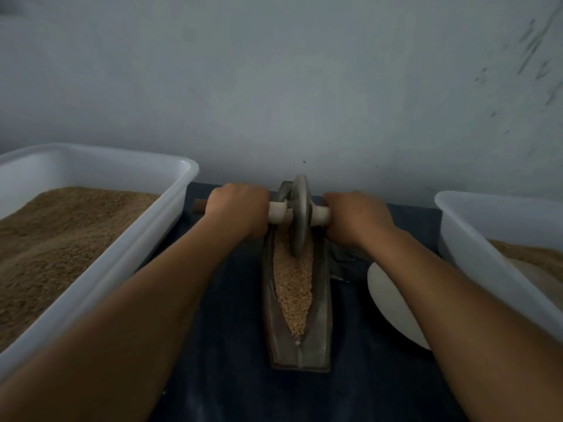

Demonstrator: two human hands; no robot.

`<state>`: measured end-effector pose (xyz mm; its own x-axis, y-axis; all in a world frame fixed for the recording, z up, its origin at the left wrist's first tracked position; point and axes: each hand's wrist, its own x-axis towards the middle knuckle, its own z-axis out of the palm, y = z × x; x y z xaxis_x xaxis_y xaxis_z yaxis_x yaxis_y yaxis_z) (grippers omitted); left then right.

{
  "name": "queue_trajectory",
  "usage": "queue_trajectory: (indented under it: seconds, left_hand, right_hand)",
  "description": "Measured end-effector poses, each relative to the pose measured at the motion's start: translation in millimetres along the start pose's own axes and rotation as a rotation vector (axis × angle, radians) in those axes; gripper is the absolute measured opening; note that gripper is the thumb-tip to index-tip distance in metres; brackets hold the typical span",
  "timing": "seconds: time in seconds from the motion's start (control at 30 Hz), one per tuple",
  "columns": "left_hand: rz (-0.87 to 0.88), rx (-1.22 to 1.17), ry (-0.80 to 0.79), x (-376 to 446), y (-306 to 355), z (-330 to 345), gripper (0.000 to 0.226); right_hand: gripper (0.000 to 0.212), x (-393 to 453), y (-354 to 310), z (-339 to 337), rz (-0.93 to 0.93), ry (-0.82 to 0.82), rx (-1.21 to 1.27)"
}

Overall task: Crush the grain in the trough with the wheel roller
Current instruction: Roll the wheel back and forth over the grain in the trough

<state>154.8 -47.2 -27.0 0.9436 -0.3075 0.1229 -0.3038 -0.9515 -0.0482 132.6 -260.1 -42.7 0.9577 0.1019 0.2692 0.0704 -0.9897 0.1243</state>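
A narrow, boat-shaped metal trough [323, 315] lies lengthwise on the dark table, holding a strip of tan grain [293, 284]. The metal wheel roller [300, 214] stands upright in the far end of the trough, its lower edge in the grain. A pale axle handle [278, 212] runs through the wheel. My left hand [239, 208] grips the handle left of the wheel. My right hand [356, 215] grips it right of the wheel. Both forearms reach forward from the near edge.
A large white tub [91, 287] of brown grain sits at the left. Another white tub [475, 254] with grain stands at the right. A white bowl [393, 306] lies under my right forearm. A grey wall rises just behind the trough.
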Motion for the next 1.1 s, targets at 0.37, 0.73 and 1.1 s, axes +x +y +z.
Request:
queue_trajectory:
  seconds: [0.37, 0.73, 1.1]
  left_hand:
    - [0.013, 0.035, -0.09, -14.5, 1.5, -5.3, 0.046]
    - [0.145, 0.107, 0.121, -109.7, 9.6, -12.8, 0.047]
    - [0.139, 0.061, 0.106, -95.7, 5.6, -6.2, 0.044]
  right_hand:
    - [0.021, -19.6, -5.6, -3.0, -0.018, 0.008, 0.032]
    - [0.034, -129.6, -28.9, -14.8, -0.08, 0.301, 0.046]
    - [0.032, -111.5, -27.5, -9.8, -0.079, 0.324, 0.01]
